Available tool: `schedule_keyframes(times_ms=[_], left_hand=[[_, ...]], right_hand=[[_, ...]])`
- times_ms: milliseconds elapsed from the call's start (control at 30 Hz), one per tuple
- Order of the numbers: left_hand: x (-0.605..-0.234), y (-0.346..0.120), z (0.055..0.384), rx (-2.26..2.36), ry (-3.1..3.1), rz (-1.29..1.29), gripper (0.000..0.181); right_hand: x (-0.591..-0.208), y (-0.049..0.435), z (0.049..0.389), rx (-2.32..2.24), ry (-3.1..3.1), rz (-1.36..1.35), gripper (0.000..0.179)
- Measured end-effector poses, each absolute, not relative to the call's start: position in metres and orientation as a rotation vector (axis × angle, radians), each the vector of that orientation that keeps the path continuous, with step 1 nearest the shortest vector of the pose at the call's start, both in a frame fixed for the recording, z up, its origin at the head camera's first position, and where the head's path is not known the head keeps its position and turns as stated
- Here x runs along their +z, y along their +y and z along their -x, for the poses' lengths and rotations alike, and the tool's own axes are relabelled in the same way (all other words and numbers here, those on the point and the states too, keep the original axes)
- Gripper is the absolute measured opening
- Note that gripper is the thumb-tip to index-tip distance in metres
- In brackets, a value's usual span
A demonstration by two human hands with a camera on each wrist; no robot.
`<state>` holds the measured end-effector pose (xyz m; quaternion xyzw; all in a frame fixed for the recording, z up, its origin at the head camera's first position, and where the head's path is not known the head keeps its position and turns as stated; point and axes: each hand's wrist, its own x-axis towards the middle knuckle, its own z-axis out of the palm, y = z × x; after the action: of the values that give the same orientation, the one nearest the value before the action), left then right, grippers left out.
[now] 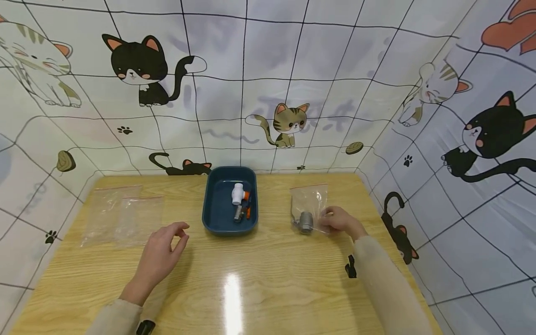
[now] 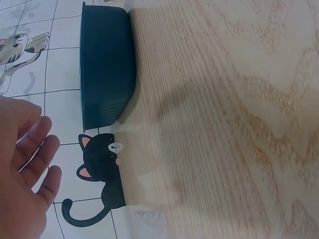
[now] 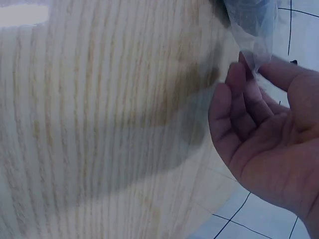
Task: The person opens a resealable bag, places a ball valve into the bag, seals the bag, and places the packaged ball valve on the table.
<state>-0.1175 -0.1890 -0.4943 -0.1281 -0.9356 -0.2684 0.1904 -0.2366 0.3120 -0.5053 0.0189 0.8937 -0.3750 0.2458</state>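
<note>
My right hand [image 1: 340,220] pinches the edge of a clear zip bag [image 1: 309,197] on the right of the table. Inside that bag lies a grey pipe fitting [image 1: 306,222]. In the right wrist view, thumb and fingers of the hand [image 3: 269,119] meet on the bag's corner [image 3: 254,35]. My left hand [image 1: 161,253] hovers over the table with loosely bent fingers and nothing in them. Left of centre, a dark blue tray [image 1: 209,218] holds a white tee-shaped fitting [image 1: 237,193] with an orange part [image 1: 246,195] and some small pieces, too small to name.
Two flat clear zip bags [image 1: 104,214] lie overlapping at the left of the wooden table [image 1: 268,270]. A cloth printed with cats [image 1: 268,56] hangs behind and to the sides of the table. Light glares off the table's front middle.
</note>
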Motion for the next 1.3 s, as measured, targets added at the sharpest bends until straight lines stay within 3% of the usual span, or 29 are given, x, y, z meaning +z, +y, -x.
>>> schedule_keyframes(times_ms=[467, 800, 1000, 1300], left_hand=[[-0.516, -0.218, 0.129, -0.706, -2.827, 0.249, 0.023], [-0.526, -0.262, 0.139, -0.485, -2.989, 0.173, 0.043], [-0.533, -0.275, 0.142, -0.482, -3.123, 0.166, 0.055], [-0.543, -0.259, 0.132, -0.464, -3.107, 0.202, 0.050]], right_hand=[[-0.519, 0.305, 0.229, -0.906, 2.709, -0.223, 0.045], [-0.503, 0.292, 0.230, -0.759, 2.941, -0.233, 0.048], [-0.491, 0.269, 0.232, -0.766, 3.015, -0.063, 0.046], [-0.481, 0.218, 0.221, -0.669, 3.022, 0.363, 0.045]])
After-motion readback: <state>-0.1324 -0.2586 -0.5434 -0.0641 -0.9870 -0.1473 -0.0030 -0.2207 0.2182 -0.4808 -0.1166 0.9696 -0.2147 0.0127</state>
